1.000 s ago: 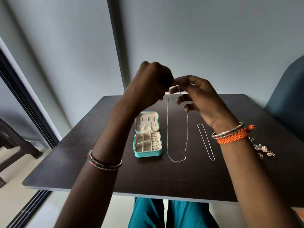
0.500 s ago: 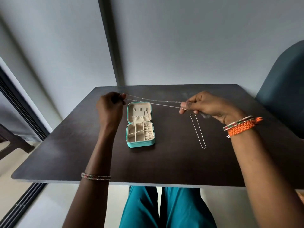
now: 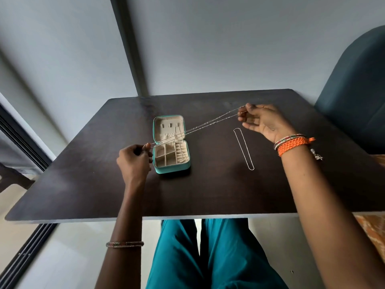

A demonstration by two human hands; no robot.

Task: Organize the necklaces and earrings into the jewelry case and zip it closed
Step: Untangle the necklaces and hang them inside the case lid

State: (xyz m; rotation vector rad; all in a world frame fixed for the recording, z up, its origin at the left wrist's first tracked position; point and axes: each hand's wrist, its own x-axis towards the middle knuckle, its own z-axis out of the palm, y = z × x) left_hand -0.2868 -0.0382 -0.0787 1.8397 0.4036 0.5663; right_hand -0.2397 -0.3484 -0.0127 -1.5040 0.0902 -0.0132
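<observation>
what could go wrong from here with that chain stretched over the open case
The chain is pulled taut between the left hand and right hand, so a harder pull might strain it. It crosses the open case, where it could snag on pieces already inside. The second chain lies under the right wrist and could be swept aside.

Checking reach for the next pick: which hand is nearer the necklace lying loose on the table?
Right. The right hand hovers just beyond the loose necklace's far end, pinching the stretched chain. The left hand is across the jewelry case.
</observation>
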